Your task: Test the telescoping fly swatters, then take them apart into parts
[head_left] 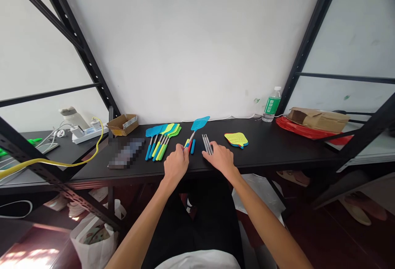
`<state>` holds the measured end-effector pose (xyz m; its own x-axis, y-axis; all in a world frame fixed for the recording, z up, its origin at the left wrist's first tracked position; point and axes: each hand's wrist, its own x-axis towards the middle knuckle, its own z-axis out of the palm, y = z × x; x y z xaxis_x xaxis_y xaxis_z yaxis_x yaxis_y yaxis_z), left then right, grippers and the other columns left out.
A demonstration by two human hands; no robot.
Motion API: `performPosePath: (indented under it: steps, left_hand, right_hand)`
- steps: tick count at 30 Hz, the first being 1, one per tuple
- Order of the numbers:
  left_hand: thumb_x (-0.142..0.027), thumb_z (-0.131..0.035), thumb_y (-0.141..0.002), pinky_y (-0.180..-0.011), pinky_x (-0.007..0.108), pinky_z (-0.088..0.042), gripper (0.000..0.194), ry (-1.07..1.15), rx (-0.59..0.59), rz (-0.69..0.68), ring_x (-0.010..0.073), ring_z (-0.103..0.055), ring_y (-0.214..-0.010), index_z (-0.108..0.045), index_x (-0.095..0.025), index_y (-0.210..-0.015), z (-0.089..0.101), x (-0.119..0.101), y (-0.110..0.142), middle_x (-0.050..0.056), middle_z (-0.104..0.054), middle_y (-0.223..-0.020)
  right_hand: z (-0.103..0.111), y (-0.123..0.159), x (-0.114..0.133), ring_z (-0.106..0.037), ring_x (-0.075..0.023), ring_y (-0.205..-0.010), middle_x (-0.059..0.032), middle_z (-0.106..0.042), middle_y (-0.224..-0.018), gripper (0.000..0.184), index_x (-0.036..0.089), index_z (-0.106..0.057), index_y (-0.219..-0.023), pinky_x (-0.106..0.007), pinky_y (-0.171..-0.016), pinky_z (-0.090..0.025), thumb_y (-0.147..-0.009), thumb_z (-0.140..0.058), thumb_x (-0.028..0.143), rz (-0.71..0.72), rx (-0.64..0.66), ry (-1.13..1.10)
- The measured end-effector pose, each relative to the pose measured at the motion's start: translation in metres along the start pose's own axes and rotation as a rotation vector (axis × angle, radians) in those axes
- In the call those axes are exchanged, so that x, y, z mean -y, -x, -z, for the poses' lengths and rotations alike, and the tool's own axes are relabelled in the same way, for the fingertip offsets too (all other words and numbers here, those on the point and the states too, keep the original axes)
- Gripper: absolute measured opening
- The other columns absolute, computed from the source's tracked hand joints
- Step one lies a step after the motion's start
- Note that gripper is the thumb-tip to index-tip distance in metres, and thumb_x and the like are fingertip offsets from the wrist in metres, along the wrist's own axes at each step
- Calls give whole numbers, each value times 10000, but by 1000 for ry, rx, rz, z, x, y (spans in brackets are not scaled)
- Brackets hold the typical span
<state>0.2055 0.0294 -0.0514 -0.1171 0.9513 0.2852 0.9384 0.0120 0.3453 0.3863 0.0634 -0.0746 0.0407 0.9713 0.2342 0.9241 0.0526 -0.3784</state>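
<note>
My left hand (177, 163) is closed near the table's front edge, around the coloured handle end of a blue fly swatter (200, 124). Yellow and red handle pieces show at its fingers, and a loose blue handle (193, 146) lies just to their right. How many pieces the fist holds is hidden. My right hand (221, 158) has thumb and fingers around the lower ends of several thin metal rods (206, 142). Left of my hands, several blue, yellow and green fly swatters (160, 141) lie side by side. Loose swatter heads (237, 138), yellow on top, are stacked to the right.
An open cardboard box (123, 125) and a blurred flat object (127, 154) are on the black table (262, 149) at left. A water bottle (272, 105) stands at back right, beside a red bag (304, 129) and brown packaging (317, 119). Black rack posts (84, 51) frame both sides.
</note>
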Motion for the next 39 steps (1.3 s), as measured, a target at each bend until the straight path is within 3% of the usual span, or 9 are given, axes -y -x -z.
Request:
performPosePath:
  steps: [3, 8, 12, 15, 19, 22, 32, 36, 39]
  left_hand:
    - [-414, -306, -1030, -674, 300, -423, 281, 34, 10, -13, 297, -696, -851, -500, -215, -1071, 0, -5, 2, 90, -708, -859]
    - [-418, -299, -1036, -632, 292, -397, 275, 87, 0, -68, 296, -694, -814, -481, -216, -1072, -6, -19, 5, 76, -699, -838]
    - [-412, -302, -1039, -630, 289, -395, 263, 106, 11, -100, 287, -700, -814, -474, -216, -1066, -11, -31, 4, 81, -704, -879]
    - [-409, -306, -1038, -651, 295, -410, 262, 112, 17, -112, 287, -705, -839, -480, -216, -1077, -14, -36, 4, 81, -708, -904]
    - [-408, -313, -1035, -656, 302, -417, 264, 127, 12, -99, 295, -704, -850, -485, -216, -1093, -18, -35, 3, 80, -704, -894]
    - [-414, -312, -1033, -662, 304, -421, 280, 134, 33, -85, 304, -701, -867, -490, -212, -1112, -20, -32, 3, 86, -703, -887]
    - [-415, -300, -1039, -667, 304, -424, 275, 163, -2, -104, 298, -703, -870, -484, -219, -1092, -20, -31, 4, 83, -706, -890]
    - [-394, -307, -1039, -677, 315, -436, 265, 144, -1, -145, 293, -707, -853, -487, -205, -1085, -27, -51, 0, 102, -713, -910]
    - [-382, -306, -1039, -669, 311, -441, 274, 127, 29, -177, 290, -711, -838, -485, -183, -1099, -32, -71, -2, 118, -714, -894]
  right_hand:
    - [4, -6, -8, -674, -309, -979, -96, -714, -1037, 564, 258, -577, -1295, -363, -787, -459, -882, -544, 641, -19, 16, -121]
    - [2, -23, -31, -673, -215, -823, -22, -698, -819, 477, 226, -669, -1157, -288, -743, -450, -911, -507, 601, 16, 14, -466]
    - [-5, -33, -44, -662, -186, -738, -19, -700, -825, 469, 202, -700, -1066, -270, -684, -462, -921, -471, 585, 13, 6, -664]
    - [-8, -34, -45, -678, -182, -764, -20, -722, -865, 404, 192, -694, -1106, -273, -738, -482, -898, -550, 507, 19, 17, -643]
    - [-6, -28, -38, -691, -194, -938, -16, -746, -986, 329, 216, -692, -1143, -271, -858, -470, -844, -650, 347, 76, -15, -462]
    - [-4, -24, -33, -681, -205, -993, 2, -744, -1050, 311, 258, -700, -1139, -278, -861, -469, -842, -654, 335, 96, -18, -381]
    - [-6, -29, -39, -690, -201, -966, -14, -754, -972, 275, 236, -713, -1111, -290, -891, -477, -878, -616, 346, 100, -20, -571]
    - [-8, -32, -41, -694, -201, -887, -47, -738, -1036, 348, 215, -680, -1169, -284, -756, -527, -869, -604, 374, 23, 50, -821]
    - [-6, -35, -39, -689, -189, -846, -71, -717, -1104, 372, 208, -631, -1215, -254, -627, -526, -896, -579, 392, -54, 85, -1241]
